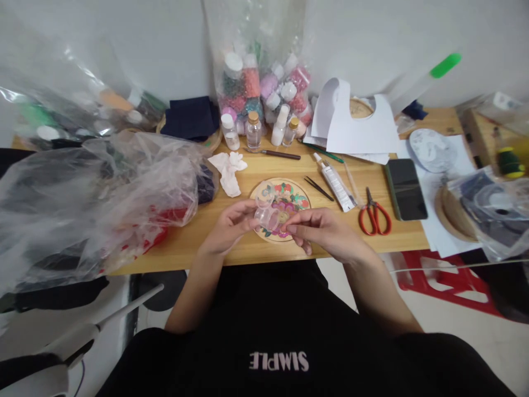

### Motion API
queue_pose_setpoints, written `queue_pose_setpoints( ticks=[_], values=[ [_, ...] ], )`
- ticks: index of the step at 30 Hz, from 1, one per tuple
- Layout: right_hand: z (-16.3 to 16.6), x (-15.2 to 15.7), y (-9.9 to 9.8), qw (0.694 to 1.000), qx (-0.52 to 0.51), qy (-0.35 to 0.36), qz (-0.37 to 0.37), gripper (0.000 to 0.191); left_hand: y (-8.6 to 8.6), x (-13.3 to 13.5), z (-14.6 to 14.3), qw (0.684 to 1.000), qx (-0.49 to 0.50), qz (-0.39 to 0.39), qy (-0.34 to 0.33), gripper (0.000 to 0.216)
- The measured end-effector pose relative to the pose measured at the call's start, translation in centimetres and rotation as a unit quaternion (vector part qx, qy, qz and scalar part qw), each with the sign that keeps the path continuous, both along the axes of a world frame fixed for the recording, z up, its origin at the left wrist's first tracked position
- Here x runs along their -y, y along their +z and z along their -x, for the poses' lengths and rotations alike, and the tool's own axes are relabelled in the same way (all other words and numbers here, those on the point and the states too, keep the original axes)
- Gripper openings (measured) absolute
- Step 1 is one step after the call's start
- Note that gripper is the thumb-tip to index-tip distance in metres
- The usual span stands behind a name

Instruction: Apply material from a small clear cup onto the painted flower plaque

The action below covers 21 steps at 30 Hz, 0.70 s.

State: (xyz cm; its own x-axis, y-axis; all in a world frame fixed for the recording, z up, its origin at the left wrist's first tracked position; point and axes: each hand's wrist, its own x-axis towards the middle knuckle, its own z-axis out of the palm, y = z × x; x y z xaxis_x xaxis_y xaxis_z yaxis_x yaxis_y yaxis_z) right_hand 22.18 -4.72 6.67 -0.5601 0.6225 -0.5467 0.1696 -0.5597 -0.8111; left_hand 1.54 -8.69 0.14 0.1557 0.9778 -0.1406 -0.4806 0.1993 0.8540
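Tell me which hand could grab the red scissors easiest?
Probably the right hand: the red scissors lie just to its right on the table, while the left hand holds the small clear container.

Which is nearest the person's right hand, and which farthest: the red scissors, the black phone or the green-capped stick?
From the right hand:
1. Red scissors, just to its right on the table.
2. Black phone, further right.
3. Green-capped stick, far back right by the wall.

Home craft corner: wooden bench [198, 242] against white wall w/ bagged bead jars [264, 82], glue tube [335, 184], scissors [374, 214], tweezers [319, 188], painted wooden disc [289, 194], paper sheets [355, 129].
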Motion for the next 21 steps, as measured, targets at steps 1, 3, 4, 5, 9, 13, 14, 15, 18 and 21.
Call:
queue_pose_setpoints(
  ticks=[1, 3, 4, 5, 9, 13, 14, 15, 18, 21],
  values=[
    [0.1, 0.1, 0.1, 1.000, 0.014, -0.002, -0.002, 0.026, 0.0, 0.0, 0.0, 1.000, 0.000, 0.003, 0.001, 0.031],
    [0.3, 0.3, 0.4, 0.999, 0.042, -0.007, -0.009, 0.025, 0.0, 0.0, -0.1, 1.000, -0.004, 0.006, 0.003, 0.031],
    [0.3, 0.4, 0.5, 0.998, 0.053, -0.010, -0.015, 0.023, 0.0, -0.1, -0.1, 1.000, -0.006, 0.006, 0.005, 0.031],
    [0.4, 0.5, 0.6, 0.998, 0.061, -0.013, -0.023, 0.022, -0.1, -0.1, -0.1, 1.000, -0.009, 0.007, 0.006, 0.031],
    [0.2, 0.6, 0.7, 0.996, 0.068, -0.018, -0.057, 0.020, -0.3, -0.1, -0.1, 1.000, -0.010, 0.007, 0.006, 0.030],
    [-0.1, 1.0, 0.7, 0.981, 0.094, -0.012, -0.170, 0.018, -0.4, -0.1, -0.2, 1.000, 0.002, 0.003, 0.000, 0.029],
    [-0.1, 1.2, 0.7, 0.968, 0.117, -0.011, -0.224, 0.018, -0.4, -0.1, -0.2, 1.000, 0.006, 0.004, 0.000, 0.029],
    [-0.1, 1.4, 0.8, 0.947, 0.145, -0.011, -0.287, 0.018, -0.3, -0.2, -0.2, 1.000, 0.010, 0.005, 0.001, 0.029],
    [0.0, 2.1, 0.9, 0.841, 0.228, -0.015, -0.490, 0.022, -0.1, -0.2, -0.4, 1.000, 0.020, 0.013, 0.012, 0.029],
    [0.0, 2.5, 1.1, 0.712, 0.269, 0.003, -0.649, 0.024, 0.3, -0.2, -0.6, 0.999, 0.028, 0.014, 0.021, 0.029]
  ],
)
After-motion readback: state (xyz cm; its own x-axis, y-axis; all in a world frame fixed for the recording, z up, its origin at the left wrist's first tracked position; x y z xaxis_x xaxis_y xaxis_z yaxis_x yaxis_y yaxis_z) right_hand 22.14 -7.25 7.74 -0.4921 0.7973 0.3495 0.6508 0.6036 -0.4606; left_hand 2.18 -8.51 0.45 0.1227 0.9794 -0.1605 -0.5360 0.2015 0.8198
